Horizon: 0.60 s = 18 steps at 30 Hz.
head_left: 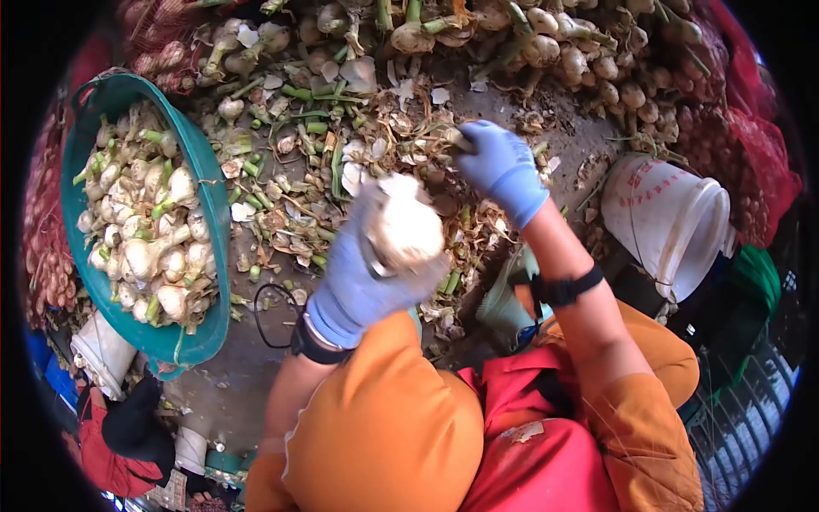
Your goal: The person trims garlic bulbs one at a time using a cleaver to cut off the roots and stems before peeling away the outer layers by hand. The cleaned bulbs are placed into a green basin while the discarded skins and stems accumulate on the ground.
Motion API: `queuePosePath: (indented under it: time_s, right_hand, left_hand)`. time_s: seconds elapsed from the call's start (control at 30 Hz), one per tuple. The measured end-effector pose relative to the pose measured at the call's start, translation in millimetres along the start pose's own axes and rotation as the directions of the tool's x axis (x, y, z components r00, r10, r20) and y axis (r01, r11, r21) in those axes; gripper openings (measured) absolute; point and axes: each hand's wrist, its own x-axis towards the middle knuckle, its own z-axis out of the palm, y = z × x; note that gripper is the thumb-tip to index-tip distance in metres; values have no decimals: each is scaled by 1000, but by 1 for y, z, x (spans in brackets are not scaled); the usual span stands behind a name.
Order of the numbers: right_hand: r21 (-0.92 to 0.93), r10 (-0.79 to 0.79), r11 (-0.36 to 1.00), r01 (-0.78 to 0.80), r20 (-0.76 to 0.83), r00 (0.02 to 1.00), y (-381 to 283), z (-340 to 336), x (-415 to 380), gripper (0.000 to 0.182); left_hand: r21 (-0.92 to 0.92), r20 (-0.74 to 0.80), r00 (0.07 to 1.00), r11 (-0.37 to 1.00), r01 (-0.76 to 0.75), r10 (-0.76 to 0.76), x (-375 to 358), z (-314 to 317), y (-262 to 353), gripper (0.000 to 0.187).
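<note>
My left hand point(341, 286), in a blue glove, is wrapped round a white garlic bulb point(408, 224) just above my knee. A dark edge with a metallic gleam shows between the palm and the bulb. My right hand point(499, 162), gloved in the same blue, is closed farther out over the littered floor, its fingers curled round a pale stalk-like piece point(456, 139). Cut green stems and papery skins point(290, 200) lie below both hands. To the left, a teal basket point(220, 256) holds many trimmed garlic bulbs point(141, 256).
Untrimmed garlic with stalks point(546, 51) is heaped along the far side. A white bucket point(657, 200) lies tipped at the right, beside red mesh sacks point(755, 171). Another person in red point(124, 444) sits at the lower left near a smaller white bucket point(102, 350).
</note>
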Motion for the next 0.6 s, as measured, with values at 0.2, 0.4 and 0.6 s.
queuePosePath:
  time_s: [0.2,0.4,0.6]
  right_hand:
    - [858,7,314,-407,426,905,-45,-24,-16,24]
    - [-8,100,994,-113,527,844,-18,-41,18,37]
    - [-64,-85,995,80,-70,994,34,-15,51,29]
  left_hand:
    - [-193,-81,997,981,-9,-7,17,-16,-58,66]
    - [113,-320,918,971,-209,235,16,-54,-14,39]
    - [-929,70,889,355,-108,453,12,-129,41,55]
